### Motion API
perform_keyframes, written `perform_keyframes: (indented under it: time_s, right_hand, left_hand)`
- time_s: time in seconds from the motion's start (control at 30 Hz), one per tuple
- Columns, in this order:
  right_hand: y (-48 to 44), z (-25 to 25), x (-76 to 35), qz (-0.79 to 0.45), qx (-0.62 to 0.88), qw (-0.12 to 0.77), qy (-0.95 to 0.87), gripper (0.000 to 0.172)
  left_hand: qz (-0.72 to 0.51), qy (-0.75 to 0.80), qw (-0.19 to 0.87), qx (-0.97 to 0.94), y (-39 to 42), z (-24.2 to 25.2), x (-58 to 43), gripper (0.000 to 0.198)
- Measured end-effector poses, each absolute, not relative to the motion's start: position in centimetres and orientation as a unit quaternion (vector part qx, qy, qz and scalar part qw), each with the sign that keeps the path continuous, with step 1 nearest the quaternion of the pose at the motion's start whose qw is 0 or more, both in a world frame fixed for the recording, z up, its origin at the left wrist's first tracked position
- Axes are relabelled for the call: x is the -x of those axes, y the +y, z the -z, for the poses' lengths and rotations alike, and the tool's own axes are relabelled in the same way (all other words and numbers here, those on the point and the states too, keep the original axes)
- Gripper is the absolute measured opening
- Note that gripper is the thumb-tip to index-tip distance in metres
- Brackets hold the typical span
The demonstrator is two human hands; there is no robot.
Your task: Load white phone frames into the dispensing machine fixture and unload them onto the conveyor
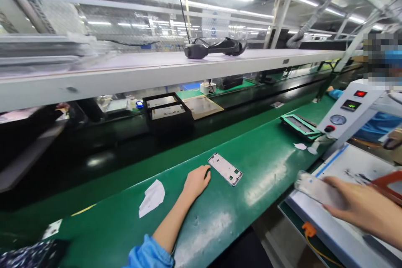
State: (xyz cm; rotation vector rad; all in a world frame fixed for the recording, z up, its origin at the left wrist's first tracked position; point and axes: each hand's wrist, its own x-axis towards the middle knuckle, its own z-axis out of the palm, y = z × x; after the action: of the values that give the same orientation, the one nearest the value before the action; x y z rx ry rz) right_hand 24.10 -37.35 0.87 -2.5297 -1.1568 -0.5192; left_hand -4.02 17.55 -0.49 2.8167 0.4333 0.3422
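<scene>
Left hand [196, 182] flat on the green worktop [270, 167], palm down, fingers loosely curled and grasping nothing — fingertips just short of the near end of a phone frame [225, 169]. Frame lying flat just beyond and to the right of that hand, almost touching the fingertips; hard to tell whether a finger actually meets its edge. Long axis slanted — running from the end nearest the fingertips away toward the worktop's right end and slightly toward the near edge — so roughly in line with the reach of the forearm, not across it.

Right hand [361, 205] well apart from the frame, off the green surface altogether, out over the white plate [345, 163] of a press machine [351, 109] standing past the worktop's near edge. Closed around a pale flat phone part [314, 188], thumb on top, the part sticking out toward the frame's side. Too blurred to say what the part is exactly.

Left hand clearly the nearer of the two to the frame — right hand occupied and on the other side of the worktop's near edge.

Elsewhere on the worktop: a crumpled scrap of white paper [152, 197] left of the forearm, a green tray [298, 125] toward the right end, smaller white scraps [300, 146] beside it. Black boxes [168, 113] on the dark belt beyond the far edge.
</scene>
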Motion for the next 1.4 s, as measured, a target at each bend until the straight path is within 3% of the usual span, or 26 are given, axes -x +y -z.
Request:
perform_keyframes:
  time_s: [0.13,0.23,0.3,0.4,0.47,0.57,0.63,0.8,0.97,1.23,1.4]
  right_hand:
    - [-18.0,-2.7,-22.1,-0.004,0.883,0.105,-0.457,0.052]
    - [-7.9,-3.5,-22.4,0.018,0.879,0.111,-0.463,0.057]
    - [-4.1,-3.0,-22.5,0.087,0.871,0.165,-0.455,0.057]
    - [-1.7,-0.5,-21.5,0.139,0.839,0.283,-0.444,0.057]
    - [-1.5,1.5,-20.3,0.075,0.826,0.324,-0.455,0.065]
    - [-1.7,3.1,-18.0,-0.036,0.836,0.291,-0.464,0.088]
    - [-1.5,2.6,-16.6,-0.044,0.849,0.238,-0.47,0.097]
    - [-1.0,-1.2,-14.7,-0.051,0.865,0.171,-0.468,0.088]
    - [-9.8,-3.4,-16.2,-0.057,0.894,0.162,-0.415,0.094]
    - [-42.6,-6.2,-22.5,0.051,0.952,0.245,-0.177,0.079]
    - [-52.7,-5.3,-24.6,0.05,0.968,0.218,-0.111,0.072]
  left_hand:
    - [-0.117,0.146,0.136,-0.973,17.1,0.3,4.3,0.039]
    - [-0.113,0.15,0.129,-0.974,16.6,0.0,4.6,0.039]
    - [-0.11,0.154,0.122,-0.974,16.4,-0.1,4.8,0.038]
    - [-0.111,0.158,0.116,-0.974,16.1,-0.1,4.9,0.036]
    - [-0.114,0.158,0.118,-0.974,16.1,0.1,4.8,0.036]
    - [-0.114,0.155,0.132,-0.972,16.1,0.4,4.6,0.036]
    - [-0.112,0.155,0.141,-0.971,16.2,0.5,4.5,0.038]
    - [-0.096,0.157,0.138,-0.973,16.4,-0.3,4.6,0.041]
    - [-0.105,0.145,0.137,-0.974,17.1,-1.5,4.2,0.041]
    - [-0.106,0.151,0.133,-0.974,19.1,-0.6,2.9,0.059]
    - [-0.097,0.17,0.138,-0.971,18.8,-1.7,3.0,0.067]
